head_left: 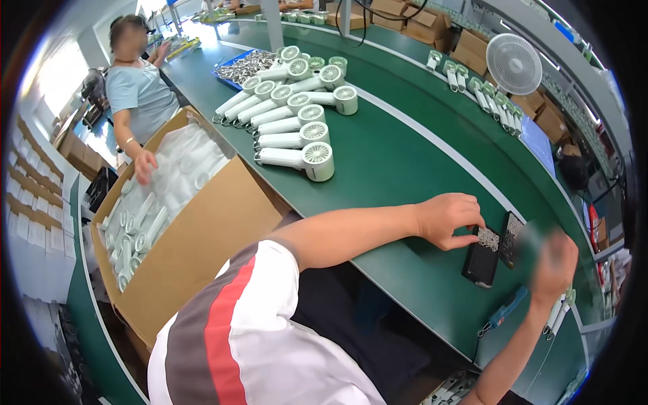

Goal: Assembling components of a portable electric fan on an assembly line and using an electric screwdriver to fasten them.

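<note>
Across a green worktable, reached with the left hand to small silver pieces at one end of a black box. Held thumb and forefinger slightly parted at them; could not tell any grip. Right of those fingers, past a second dark box, bent the right hand, too blurred to tell opening or hold. Saw a blue tool below it, white handheld fans well left of the fingers.

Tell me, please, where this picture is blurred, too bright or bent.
Head view: a blurred patch covers part of the right hand, while the left hand looks sharper; the window at left glares white; the bench edge curves; corners are black.
</note>
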`<action>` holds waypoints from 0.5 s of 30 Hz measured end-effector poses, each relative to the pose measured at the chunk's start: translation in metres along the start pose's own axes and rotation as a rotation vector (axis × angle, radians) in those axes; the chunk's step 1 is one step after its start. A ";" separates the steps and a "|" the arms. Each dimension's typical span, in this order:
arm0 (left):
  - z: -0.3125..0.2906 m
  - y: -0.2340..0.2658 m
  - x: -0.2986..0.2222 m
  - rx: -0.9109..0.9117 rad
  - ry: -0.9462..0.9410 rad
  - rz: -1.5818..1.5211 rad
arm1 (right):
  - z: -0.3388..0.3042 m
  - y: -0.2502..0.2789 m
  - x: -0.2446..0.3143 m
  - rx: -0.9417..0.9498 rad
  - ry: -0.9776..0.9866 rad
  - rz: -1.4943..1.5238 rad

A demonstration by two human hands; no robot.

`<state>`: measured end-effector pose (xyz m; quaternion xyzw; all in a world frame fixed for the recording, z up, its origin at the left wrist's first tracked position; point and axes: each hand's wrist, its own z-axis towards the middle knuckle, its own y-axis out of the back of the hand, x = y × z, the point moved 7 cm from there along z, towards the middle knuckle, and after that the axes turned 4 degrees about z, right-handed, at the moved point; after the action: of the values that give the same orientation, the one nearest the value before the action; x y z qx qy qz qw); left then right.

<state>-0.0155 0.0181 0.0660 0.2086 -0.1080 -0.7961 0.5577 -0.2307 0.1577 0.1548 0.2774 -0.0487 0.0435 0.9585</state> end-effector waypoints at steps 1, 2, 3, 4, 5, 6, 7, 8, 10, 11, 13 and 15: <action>0.006 0.016 -0.011 -0.043 -0.071 0.100 | 0.009 -0.008 0.030 0.023 0.053 0.106; 0.011 0.034 -0.024 -0.084 -0.139 0.207 | 0.014 -0.014 0.055 0.047 0.109 0.219; 0.021 0.054 -0.034 -0.119 -0.128 0.223 | 0.016 -0.015 0.077 0.055 0.190 0.264; 0.027 0.080 -0.049 -0.188 -0.137 0.238 | 0.012 -0.015 0.093 0.030 0.306 0.280; 0.024 0.105 -0.061 -0.234 -0.121 0.263 | 0.008 -0.014 0.101 0.005 0.395 0.305; 0.026 0.130 -0.076 -0.238 -0.104 0.327 | 0.002 -0.004 0.103 -0.023 0.478 0.305; 0.018 0.157 -0.086 -0.222 -0.076 0.445 | -0.006 -0.001 0.095 -0.036 0.477 0.315; 0.005 0.181 -0.090 -0.193 -0.011 0.580 | -0.016 -0.001 0.080 -0.044 0.460 0.291; -0.030 0.223 -0.079 -0.067 0.193 0.790 | -0.028 -0.002 0.051 -0.056 0.412 0.247; -0.058 0.244 -0.068 0.002 0.307 0.873 | -0.031 -0.004 0.036 -0.050 0.297 0.268; -0.100 0.272 -0.067 0.154 0.487 1.026 | -0.036 -0.009 0.023 -0.070 0.189 0.321; -0.116 0.278 -0.067 0.233 0.532 1.036 | -0.035 -0.008 0.021 -0.078 0.162 0.344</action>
<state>0.2905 -0.0110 0.0896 0.3809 -0.1386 -0.3234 0.8551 -0.2065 0.1708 0.1239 0.2232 -0.0199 0.2270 0.9478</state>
